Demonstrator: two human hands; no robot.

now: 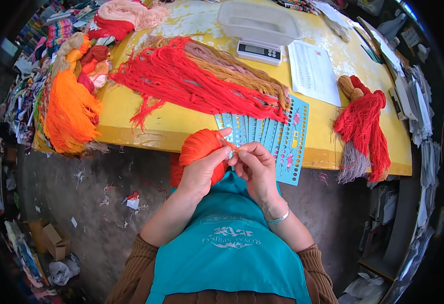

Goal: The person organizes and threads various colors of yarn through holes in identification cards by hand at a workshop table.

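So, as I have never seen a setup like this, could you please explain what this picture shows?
Certainly. There is no machine here: a camera worn on a person's head looks forward and down, past a teal apron, at their bare hands. The left hand holds a bundle of orange-red yarn; the right hand pinches at its side, apparently at a strand. Beyond is a worn yellow table with long red yarn spread across it, an orange skein at the left and a red skein at the right. There are also a digital scale, a clear plastic tub that seems to rest on it, a printed sheet and turquoise hole-punched cards.
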